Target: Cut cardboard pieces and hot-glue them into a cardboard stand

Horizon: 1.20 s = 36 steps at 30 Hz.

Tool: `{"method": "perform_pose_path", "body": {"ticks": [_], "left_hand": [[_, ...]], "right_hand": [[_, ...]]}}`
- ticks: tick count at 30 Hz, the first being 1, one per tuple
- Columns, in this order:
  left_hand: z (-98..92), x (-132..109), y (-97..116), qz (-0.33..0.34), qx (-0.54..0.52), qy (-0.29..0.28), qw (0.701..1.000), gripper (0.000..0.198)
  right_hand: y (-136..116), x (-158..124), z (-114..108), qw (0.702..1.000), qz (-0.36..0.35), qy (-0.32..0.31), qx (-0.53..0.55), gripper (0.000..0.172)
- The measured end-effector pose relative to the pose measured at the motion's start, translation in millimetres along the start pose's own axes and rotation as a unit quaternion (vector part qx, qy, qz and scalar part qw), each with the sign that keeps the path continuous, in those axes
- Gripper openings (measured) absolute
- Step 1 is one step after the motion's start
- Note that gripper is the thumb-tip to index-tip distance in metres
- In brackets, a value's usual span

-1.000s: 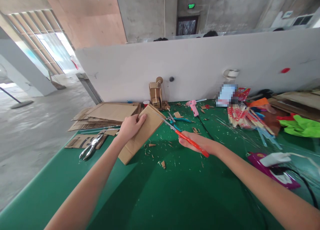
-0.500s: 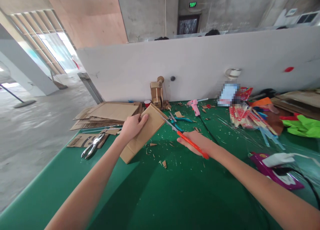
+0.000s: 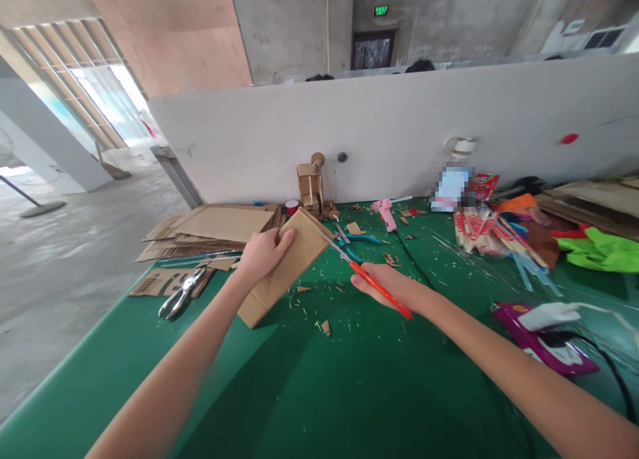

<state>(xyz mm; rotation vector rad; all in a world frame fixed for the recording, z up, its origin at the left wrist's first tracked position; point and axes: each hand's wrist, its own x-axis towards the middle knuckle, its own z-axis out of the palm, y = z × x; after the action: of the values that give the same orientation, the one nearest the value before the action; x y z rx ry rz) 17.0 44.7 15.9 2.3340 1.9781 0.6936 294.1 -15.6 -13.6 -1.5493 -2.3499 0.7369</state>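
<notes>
My left hand [image 3: 265, 254] grips a piece of brown cardboard [image 3: 294, 263] by its left side, thumb on top, and holds it tilted above the green table. In my right hand [image 3: 387, 283] are red-handled scissors [image 3: 379, 289], fingers wrapped round the handles. Their blades reach up and left to the cardboard's upper right edge; whether they are parted there I cannot tell. Just behind the blades lie teal-handled pliers [image 3: 367, 238]. Cardboard scraps [image 3: 326, 327] are scattered below the piece.
Stacked cardboard [image 3: 224, 223] and a silver hole punch [image 3: 184, 293] lie on the left. A small cardboard model [image 3: 310, 186] stands against the white partition [image 3: 389, 126]. Rightward are a pink glue gun [image 3: 385, 213], wrapped sticks [image 3: 476, 229], green cloth [image 3: 599, 249] and a purple power strip [image 3: 574, 362].
The whole view has shifted slightly. Both hands, the cardboard and the scissors keep nearly the same positions relative to each other.
</notes>
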Motion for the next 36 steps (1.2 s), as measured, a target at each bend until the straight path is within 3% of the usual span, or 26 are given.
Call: {"method": "perform_pose_path", "body": {"ticks": [16, 26, 36], "left_hand": [[-2.4, -5.3, -0.3, -0.002, -0.003, 0.000, 1.000, 0.054], [-4.9, -10.1, 7.3, 0.007, 0.031, -0.002, 0.999, 0.054], [-2.6, -9.9, 9.2, 0.011, -0.009, 0.000, 1.000, 0.051]], "right_hand": [[-4.3, 4.6, 7.0, 0.995, -0.012, 0.079, -0.065, 0.050], [-5.7, 4.7, 0.7, 0.999, -0.029, -0.002, -0.026, 0.047], [-3.8, 6.0, 1.3, 0.999, -0.013, 0.014, -0.038, 0.045]]}}
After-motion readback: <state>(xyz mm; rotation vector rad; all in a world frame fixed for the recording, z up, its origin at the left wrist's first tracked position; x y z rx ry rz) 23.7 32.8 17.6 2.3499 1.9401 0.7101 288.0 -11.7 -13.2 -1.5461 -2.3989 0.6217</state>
